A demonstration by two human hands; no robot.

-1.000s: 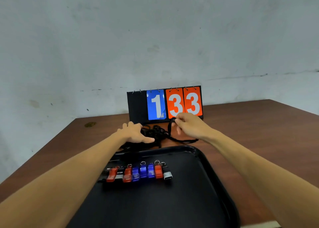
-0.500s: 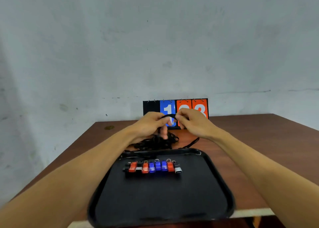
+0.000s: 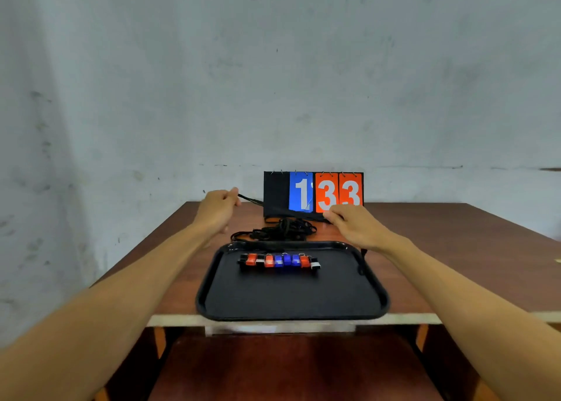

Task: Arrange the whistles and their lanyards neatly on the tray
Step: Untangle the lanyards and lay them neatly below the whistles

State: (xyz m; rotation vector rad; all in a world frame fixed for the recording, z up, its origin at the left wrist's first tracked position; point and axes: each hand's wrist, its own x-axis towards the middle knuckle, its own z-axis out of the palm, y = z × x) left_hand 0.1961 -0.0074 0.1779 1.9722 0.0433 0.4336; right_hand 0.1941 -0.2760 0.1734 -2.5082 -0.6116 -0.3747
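Spanning the gap between both grips, one black lanyard (image 3: 252,200) is pinched by the left grip (image 3: 217,206) at its far-left end and by the right grip (image 3: 355,227) at the other. It hangs above the lanyard pile (image 3: 282,229) on the worktop (image 3: 440,248). Nearer, whistles (image 3: 280,261) line the tray (image 3: 303,297).

Both hands stretch one black lanyard (image 3: 279,208) taut mid-frame: left hand (image 3: 216,206) and right hand (image 3: 352,227) pinching its ends above the tray (image 3: 291,306).
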